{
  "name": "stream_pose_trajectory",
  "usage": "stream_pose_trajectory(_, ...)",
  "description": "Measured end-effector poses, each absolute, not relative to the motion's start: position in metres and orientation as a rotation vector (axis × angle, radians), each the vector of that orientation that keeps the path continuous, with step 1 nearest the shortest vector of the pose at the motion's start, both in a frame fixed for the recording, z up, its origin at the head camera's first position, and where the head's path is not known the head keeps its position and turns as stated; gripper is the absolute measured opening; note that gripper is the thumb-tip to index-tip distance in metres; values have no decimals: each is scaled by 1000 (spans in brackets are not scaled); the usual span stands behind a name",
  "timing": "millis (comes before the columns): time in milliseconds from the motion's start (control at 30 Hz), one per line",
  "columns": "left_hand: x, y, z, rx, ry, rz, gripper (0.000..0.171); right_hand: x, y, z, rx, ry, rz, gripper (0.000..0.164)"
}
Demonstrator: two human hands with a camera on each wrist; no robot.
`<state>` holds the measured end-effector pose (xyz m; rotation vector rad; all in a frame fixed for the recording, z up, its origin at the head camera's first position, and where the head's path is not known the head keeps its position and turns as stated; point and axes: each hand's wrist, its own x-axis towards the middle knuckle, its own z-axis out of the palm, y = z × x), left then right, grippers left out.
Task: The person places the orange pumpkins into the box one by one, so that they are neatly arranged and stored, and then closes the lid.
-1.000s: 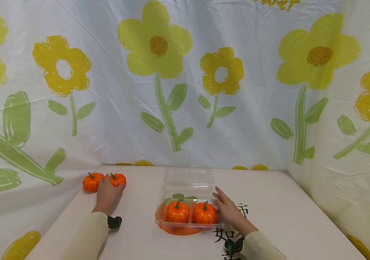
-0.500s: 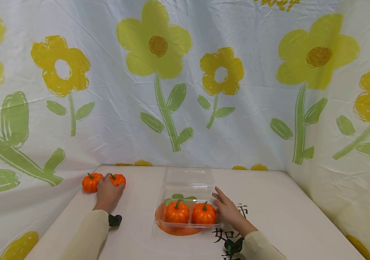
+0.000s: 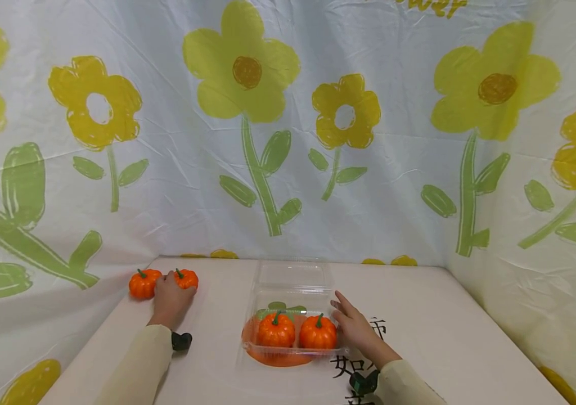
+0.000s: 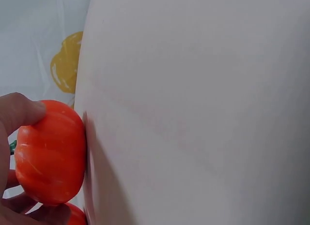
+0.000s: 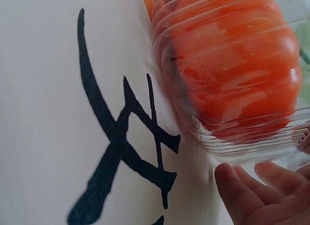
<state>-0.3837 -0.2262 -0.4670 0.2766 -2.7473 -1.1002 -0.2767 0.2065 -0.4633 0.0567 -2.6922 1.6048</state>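
At the table's far left, my left hand [image 3: 170,299] grips a small orange toy pumpkin [image 3: 187,278] with a green stem. In the left wrist view the thumb lies on one side of this pumpkin [image 4: 51,155] and the fingers on the other. A second pumpkin [image 3: 143,284] sits just left of that hand. Two more pumpkins, a left one [image 3: 276,332] and a right one [image 3: 318,333], stand side by side in a clear plastic clamshell box [image 3: 295,351], its lid tilted back. My right hand [image 3: 361,333] is at the box's right side, fingers loosely extended along the wall.
The white table cover [image 3: 450,326] bears black characters [image 3: 343,365] and a printed orange fruit [image 3: 283,360] beneath the box. A flowered cloth [image 3: 394,197] hangs behind and on both sides.
My left hand has shifted very slightly to the right, and the gripped pumpkin with it. The right hand and the box stay where they were.
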Motion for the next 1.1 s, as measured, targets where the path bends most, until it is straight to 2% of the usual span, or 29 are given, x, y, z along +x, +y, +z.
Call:
stream_pose_trajectory(500,-383,-220,-466,222,-2737,-1220,84,-276,207,-464,65,-2687,1610,57)
stream_pose_trajectory(733,-389,-215,-464,275,-2727,-1312,87,-278,208,-464,65,-2683,1610,57)
stream_pose_trajectory(1100,-392,-213,-460,144,-2704,-1274,85,-278,208,-465,69,-2677,1617,57)
